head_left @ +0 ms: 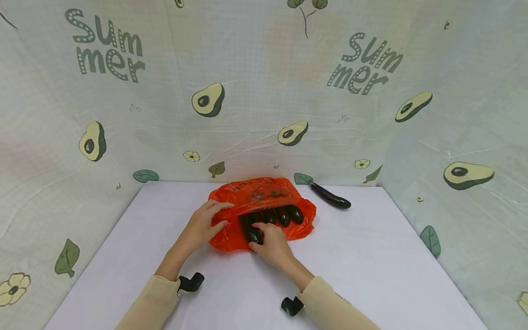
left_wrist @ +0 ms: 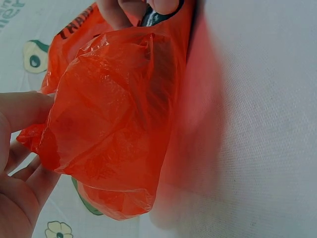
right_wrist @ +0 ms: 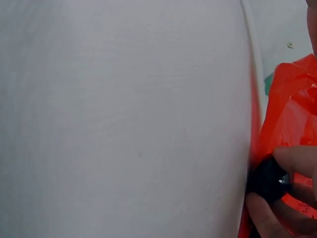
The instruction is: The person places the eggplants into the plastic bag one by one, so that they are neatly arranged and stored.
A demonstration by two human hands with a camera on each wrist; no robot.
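A red plastic bag lies near the back of the table, its mouth facing the front. Inside, several dark, glossy eggplants lie side by side with their rounded ends showing. My right hand grips the rounded end of the leftmost eggplant, thumb and fingers around it; in the right wrist view that dark end sits between the fingertips. At the bag's left side, my left hand holds the plastic, with crumpled red film between thumb and fingers in the left wrist view.
A single long eggplant lies on the white table, behind and to the right of the bag. A printed cloth backdrop stands around the table's back and sides. Black wrist cameras hang under both sleeves.
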